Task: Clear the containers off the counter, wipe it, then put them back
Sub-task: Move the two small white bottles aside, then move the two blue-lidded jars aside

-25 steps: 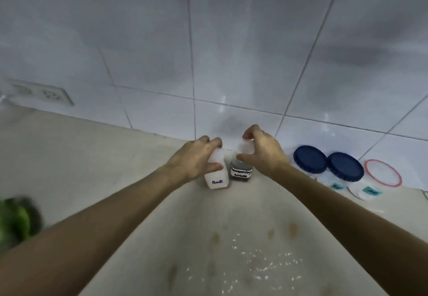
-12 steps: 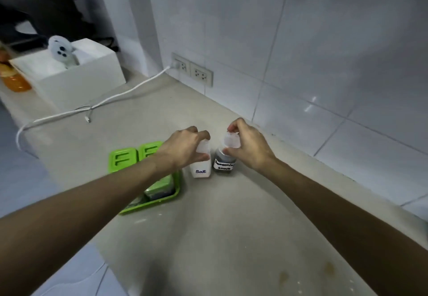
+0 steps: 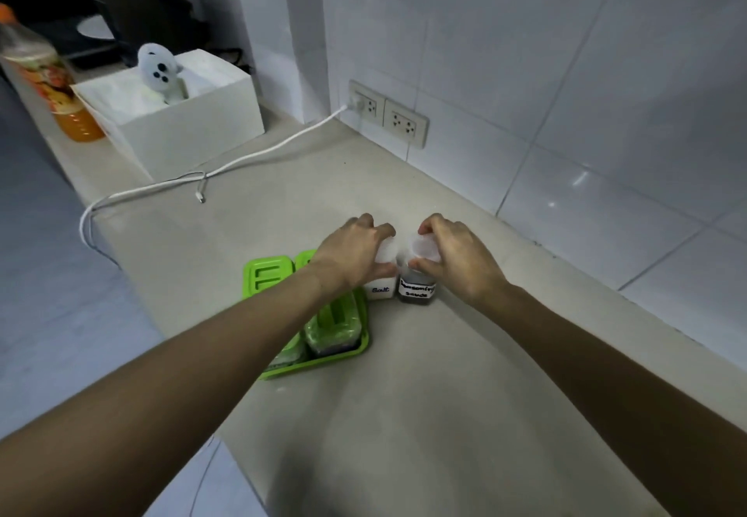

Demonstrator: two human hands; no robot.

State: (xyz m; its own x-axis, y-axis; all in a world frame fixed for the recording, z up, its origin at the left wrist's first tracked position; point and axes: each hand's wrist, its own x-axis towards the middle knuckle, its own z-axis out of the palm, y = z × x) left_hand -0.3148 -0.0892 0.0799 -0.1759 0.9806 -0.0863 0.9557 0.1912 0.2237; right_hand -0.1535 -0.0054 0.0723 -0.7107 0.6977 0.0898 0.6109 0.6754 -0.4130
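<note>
My left hand [image 3: 351,251] grips the top of a small white salt container [image 3: 380,289] with a "Salt" label. My right hand [image 3: 454,258] grips the translucent lid of a dark seasoning sauce container [image 3: 416,292]. Both containers stand side by side on the beige counter [image 3: 424,395], touching or nearly touching, just right of a green tray [image 3: 347,349]. The tray holds green-lidded containers [image 3: 266,276], partly hidden under my left forearm.
A white box [image 3: 182,120] with a small white figure in it stands at the counter's far left, beside an orange drink bottle [image 3: 52,84]. A white cable [image 3: 169,183] runs from the wall sockets [image 3: 388,114] across the counter. Tiled wall lies to the right.
Both hands have carried the two containers leftward along the counter, away from the blue-lidded jars, and brought them down beside the green tray. The view has swung left.
</note>
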